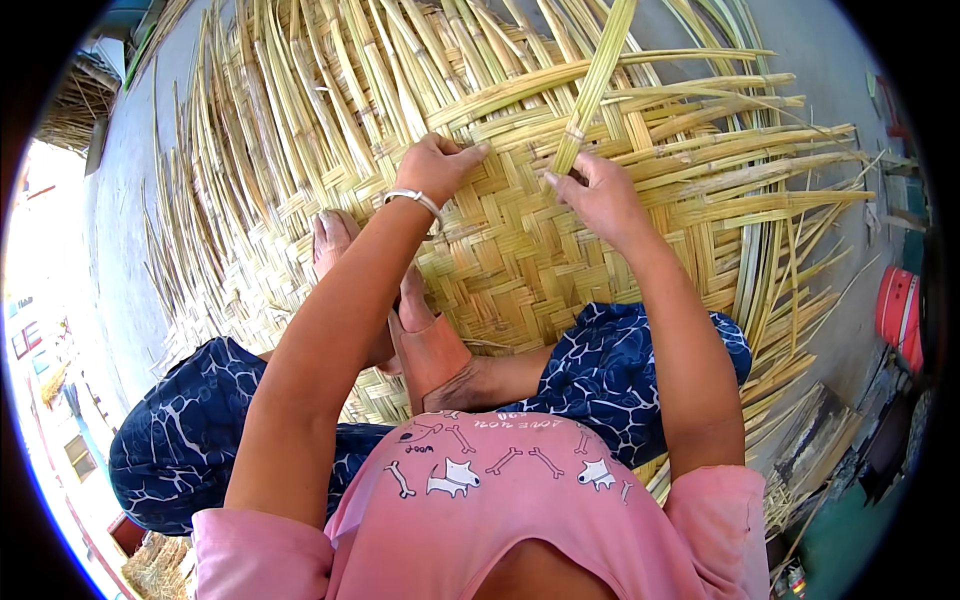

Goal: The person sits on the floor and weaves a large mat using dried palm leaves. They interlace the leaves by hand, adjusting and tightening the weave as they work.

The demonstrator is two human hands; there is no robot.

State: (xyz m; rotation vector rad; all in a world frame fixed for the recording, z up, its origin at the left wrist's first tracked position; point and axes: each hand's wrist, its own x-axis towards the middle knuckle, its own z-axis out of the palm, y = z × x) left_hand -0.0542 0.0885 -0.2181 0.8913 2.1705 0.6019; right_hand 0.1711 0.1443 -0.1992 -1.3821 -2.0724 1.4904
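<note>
A partly woven mat (510,240) of flat, split reed or bamboo strips lies under both my hands. In my right hand (600,195), a wide yellow-green strip (595,85) is pinched between thumb and fingers and slants up past the far edge of the view. My left hand (435,170), with a pale bangle at the wrist, rests at the far edge of the tight weave. Its fingers curl down among the strips and its thumb points right. What those fingers hold is hidden.
Long loose strip ends (320,90) fan out at the far side, and more ends (760,165) stick out to the right. My bare foot (332,240) presses on the mat. A red round object (900,315) sits at the right on the grey floor (125,220).
</note>
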